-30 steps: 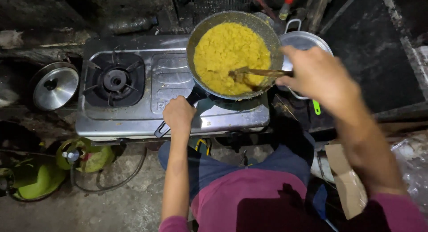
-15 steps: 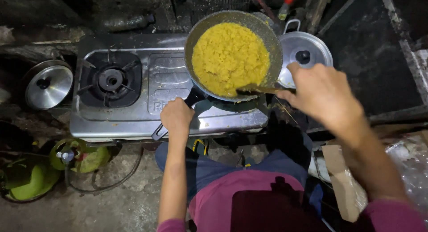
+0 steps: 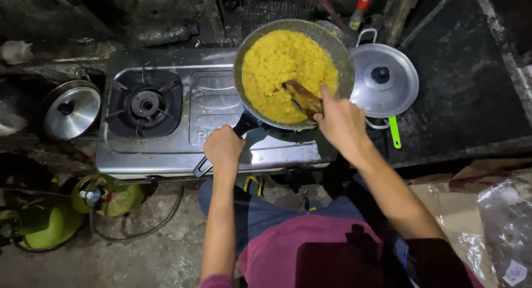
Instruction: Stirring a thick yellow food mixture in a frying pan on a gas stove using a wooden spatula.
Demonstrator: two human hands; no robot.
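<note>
Over the stove [image 3: 216, 127], the left hand [image 3: 224, 149] grips the pan handle [image 3: 244, 124] while the right hand [image 3: 342, 123] clutches a wooden spatula [image 3: 302, 97]; hard stirring could spill yellow rice [image 3: 282, 69] over the rim.

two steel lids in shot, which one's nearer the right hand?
The lid right of the pan, beside the right hand. The other lid sits left of the stove.

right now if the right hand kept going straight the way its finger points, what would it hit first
Probably the yellow food in the pan: the right hand points up-left along the wooden spatula it holds, whose tip already lies in the food. Depth is unclear.
</note>
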